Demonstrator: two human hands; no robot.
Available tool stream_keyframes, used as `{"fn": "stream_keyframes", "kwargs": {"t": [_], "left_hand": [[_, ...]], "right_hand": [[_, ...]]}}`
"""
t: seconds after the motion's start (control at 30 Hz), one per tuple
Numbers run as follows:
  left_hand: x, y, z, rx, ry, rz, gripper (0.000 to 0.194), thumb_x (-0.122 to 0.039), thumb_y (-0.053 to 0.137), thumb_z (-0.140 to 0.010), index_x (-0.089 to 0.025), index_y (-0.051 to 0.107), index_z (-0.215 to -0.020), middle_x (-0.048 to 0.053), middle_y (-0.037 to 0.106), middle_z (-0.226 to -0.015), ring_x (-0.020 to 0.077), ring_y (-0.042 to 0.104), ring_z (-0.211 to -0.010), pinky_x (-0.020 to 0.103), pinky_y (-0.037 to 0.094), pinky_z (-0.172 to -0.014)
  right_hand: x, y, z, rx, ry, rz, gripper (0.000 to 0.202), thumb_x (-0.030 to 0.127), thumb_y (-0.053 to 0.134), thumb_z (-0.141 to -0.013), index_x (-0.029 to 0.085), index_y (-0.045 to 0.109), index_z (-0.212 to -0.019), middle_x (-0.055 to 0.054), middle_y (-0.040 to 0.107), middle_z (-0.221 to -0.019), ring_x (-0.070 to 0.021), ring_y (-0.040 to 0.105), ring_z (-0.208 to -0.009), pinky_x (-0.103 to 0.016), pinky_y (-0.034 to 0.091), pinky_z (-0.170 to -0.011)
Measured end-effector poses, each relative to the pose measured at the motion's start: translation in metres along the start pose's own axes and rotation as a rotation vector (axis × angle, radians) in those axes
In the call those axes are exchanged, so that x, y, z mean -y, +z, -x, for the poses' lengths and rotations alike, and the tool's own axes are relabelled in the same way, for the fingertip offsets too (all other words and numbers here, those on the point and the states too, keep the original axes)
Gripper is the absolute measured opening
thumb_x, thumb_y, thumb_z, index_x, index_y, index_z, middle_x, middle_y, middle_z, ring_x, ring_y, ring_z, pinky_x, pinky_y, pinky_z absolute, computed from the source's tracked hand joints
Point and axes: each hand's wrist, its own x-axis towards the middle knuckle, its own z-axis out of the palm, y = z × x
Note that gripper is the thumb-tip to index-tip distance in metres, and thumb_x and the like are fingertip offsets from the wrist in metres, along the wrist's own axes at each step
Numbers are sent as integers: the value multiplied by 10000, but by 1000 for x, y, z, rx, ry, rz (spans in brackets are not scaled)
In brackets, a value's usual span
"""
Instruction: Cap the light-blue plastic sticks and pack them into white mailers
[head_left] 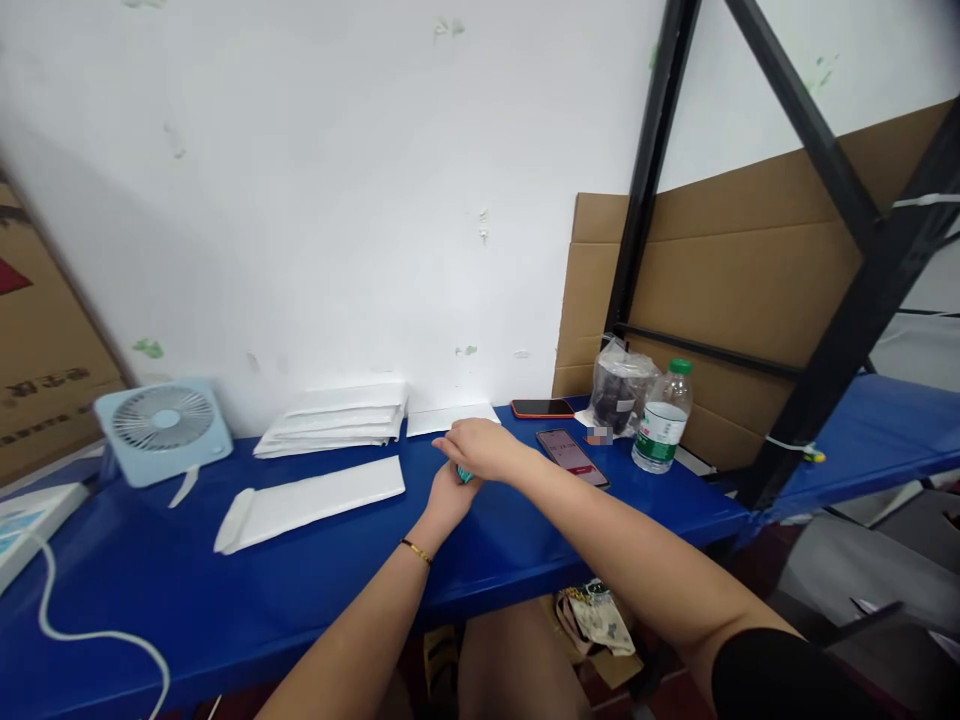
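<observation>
Over the middle of the blue table, my two hands are close together. In my left hand (448, 493) is a small teal thing (465, 475) with dark lines; only a bit of it shows, so its kind is unclear. My right hand (487, 446) bends across the top of my left one, its fingers curled and mostly turned away. What those fingers grip is hidden. Behind my hands, a white sheet or envelope (427, 420) lies against the wall. A long folded white packet (315, 503) rests on the table to the left.
Farther left are a stack of white packets (330, 420), a light-blue fan (166, 430) and a white cable (105, 634). To the right lie two phones, one red-edged (541, 409) and one lit (574, 458). Beyond them stand a bagged roll (619, 390), a water bottle (662, 420) and a black metal post (645, 180).
</observation>
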Motion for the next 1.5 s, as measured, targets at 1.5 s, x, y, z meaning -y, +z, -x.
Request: {"fn": "stream_keyframes", "kwargs": {"t": [1.5], "left_hand": [[20,-103,64,213,-149,-550,748,-635,424,-750,-250,261,-1369,122,541,-1220,330,405,-1195,554,216,-971]], "right_hand": [[-17,40,107,452,501,-1460,305,331,696,-657,151,457,-713,35,506,-536,-69,484,-406,-181,376,-385]]}}
